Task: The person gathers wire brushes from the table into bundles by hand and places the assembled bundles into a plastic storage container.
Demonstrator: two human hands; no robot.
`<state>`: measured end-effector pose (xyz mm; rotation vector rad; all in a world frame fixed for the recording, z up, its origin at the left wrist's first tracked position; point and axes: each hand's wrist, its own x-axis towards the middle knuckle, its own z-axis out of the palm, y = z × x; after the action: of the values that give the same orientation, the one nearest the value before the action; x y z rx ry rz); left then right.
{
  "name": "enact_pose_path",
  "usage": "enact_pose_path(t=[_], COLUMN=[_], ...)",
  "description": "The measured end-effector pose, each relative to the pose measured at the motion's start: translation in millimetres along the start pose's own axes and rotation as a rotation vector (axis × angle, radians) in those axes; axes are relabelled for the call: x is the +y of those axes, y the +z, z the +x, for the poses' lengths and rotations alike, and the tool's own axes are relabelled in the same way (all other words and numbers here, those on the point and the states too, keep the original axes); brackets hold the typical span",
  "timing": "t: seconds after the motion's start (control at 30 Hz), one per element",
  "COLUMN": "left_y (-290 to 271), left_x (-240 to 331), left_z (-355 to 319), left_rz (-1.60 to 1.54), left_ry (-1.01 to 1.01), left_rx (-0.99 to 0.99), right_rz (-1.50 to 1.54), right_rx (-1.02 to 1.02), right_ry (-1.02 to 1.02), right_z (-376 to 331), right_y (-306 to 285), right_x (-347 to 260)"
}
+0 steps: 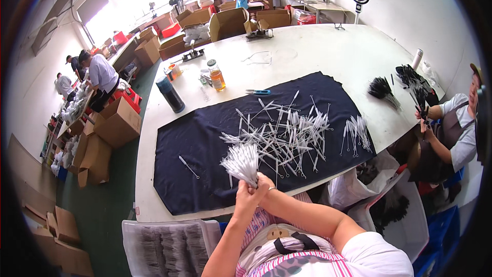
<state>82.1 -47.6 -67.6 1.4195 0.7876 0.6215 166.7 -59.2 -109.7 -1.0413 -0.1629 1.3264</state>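
- Left hand [247, 196], right hand [265, 184] together, clamped on white brush bundle [241, 163] over dark cloth [177, 146].
- Risk: slack grip could spill brushes into loose brush pile [292, 134] just beyond.

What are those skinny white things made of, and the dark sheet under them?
Skinny white things: maybe plastic, finish too small to tell; their thin grey looped ends suggest metal wire. Dark sheet: probably fabric, dull-looking, with soft creases.

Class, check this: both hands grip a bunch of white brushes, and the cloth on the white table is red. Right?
Not red: the head view shows the cloth on the white table is dark navy. Both hands grip the bunch of white brushes.
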Motion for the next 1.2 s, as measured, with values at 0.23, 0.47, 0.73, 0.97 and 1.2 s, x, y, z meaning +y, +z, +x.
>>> enact_pose_path(t=[0.23, 0.47, 0.73, 0.97, 1.2], left_y=[4.5, -30.3, -37.4, -47.7, -51.3], left_x=[5.0, 36.3, 40.7, 40.2, 45.7], left_z=[-6.4, -3.4, -11.6, -11.1, -11.2], left_rz=[-0.390, -0.556, -0.588, -0.605, -0.635], left_ry=[-0.250, -0.327, -0.274, -0.255, -0.258], left_rx=[0.104, -0.162, -0.090, -0.049, -0.014], right_rz=[0.082, -0.780, -0.914, -1.176, -1.123], right_rx=[0.287, 0.231, -0.506, -0.448, -0.632], right_ry=[-0.133, -1.047, -0.950, -1.100, -0.893], right_z=[-35.4, -52.4, -36.6, -29.3, -16.3], right_y=[17.3, 12.2, 23.0, 33.4, 41.4], right_x=[7.6, -91.2, -127.2, -139.7, -140.9])
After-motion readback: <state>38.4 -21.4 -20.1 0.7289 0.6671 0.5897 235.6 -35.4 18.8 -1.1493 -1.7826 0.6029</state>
